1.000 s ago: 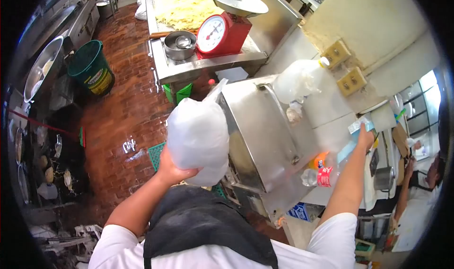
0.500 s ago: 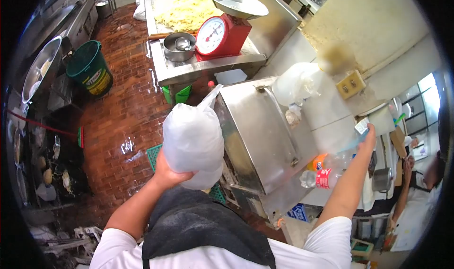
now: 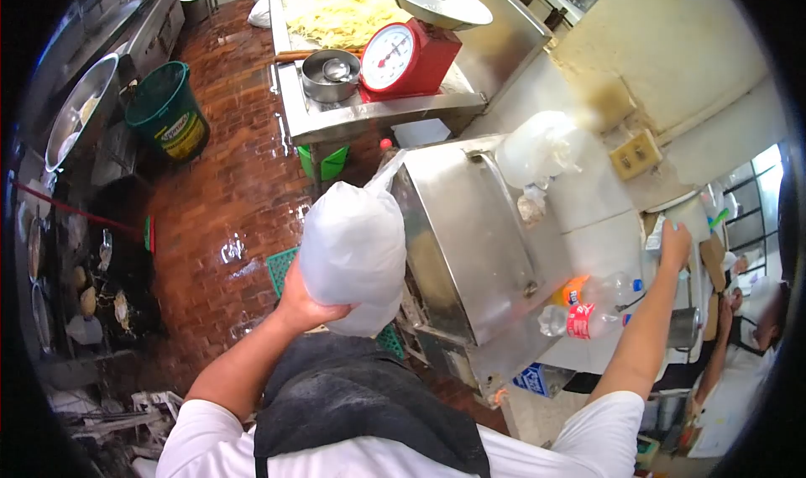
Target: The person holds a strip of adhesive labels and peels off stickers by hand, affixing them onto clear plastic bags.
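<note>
A full, whitish translucent plastic bag (image 3: 353,247) rests on my left hand (image 3: 307,300), whose fingers wrap under its lower side. The bag's twisted top points up and to the right, beside a steel box with a handle (image 3: 474,234). My right hand (image 3: 674,244) reaches far to the right, closed on a small pale packet (image 3: 655,236) with print on it. Below and left of that hand lie a clear bottle with a red label (image 3: 579,320) and one with an orange label (image 3: 573,291).
A red dial scale (image 3: 411,58) and a steel pot (image 3: 330,76) stand on a steel table (image 3: 378,115) with yellow strips. A green bucket (image 3: 172,112) is on the brick floor. A co-worker (image 3: 739,369) is at far right.
My right hand has moved farther out to the right with the packet, away from the bottles. My left hand still holds the bag, and the view has shifted slightly.
</note>
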The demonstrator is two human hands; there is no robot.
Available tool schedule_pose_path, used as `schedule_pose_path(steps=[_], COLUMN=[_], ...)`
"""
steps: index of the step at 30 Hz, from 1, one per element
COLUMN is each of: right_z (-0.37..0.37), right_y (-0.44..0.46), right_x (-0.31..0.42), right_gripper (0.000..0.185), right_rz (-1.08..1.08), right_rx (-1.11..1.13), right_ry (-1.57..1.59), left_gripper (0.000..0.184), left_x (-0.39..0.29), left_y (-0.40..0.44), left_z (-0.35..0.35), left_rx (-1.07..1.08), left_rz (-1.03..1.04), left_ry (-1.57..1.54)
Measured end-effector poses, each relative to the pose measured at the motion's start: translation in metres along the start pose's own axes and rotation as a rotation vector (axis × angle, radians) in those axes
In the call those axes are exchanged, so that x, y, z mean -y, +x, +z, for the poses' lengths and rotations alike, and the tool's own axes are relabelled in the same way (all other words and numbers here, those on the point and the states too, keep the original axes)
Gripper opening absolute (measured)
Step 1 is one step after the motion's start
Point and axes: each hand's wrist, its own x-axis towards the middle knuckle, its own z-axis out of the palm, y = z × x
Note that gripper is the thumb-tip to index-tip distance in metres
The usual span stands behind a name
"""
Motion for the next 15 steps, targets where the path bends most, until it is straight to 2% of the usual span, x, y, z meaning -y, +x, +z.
schedule_pose_path(steps=[4,7,8,11,15], right_z=[0.040,0.025,0.017,0.017,-0.012], right_y=[0.038,0.045,0.036,0.041,0.032], right_x=[-0.044,-0.041,-0.036,-0.037,-0.032], right_gripper=[0.052,0.047,0.038,0.029,0.031], right_rz=[-0.091,-0.094,-0.106,0.148,0.165], right_rx=[-0.076,0.191,0.190,0.378,0.547], right_ry=[0.067,0.287,0.509,0.931,0.997], left_gripper=[0.087,0.079,0.080,0.082,0.086], left_x=[0.005,-0.014,-0.014,-0.013,-0.013], left_y=[-0.003,0.001,0.002,0.003,0.003], left_z=[-0.002,0.000,0.002,0.003,0.004], left_rx=[0.006,-0.003,0.003,0.007,-0.018], left_rz=[-0.014,-0.069,-0.068,-0.044,-0.003], left_ry=[0.024,-0.026,-0.034,-0.023,0.018])
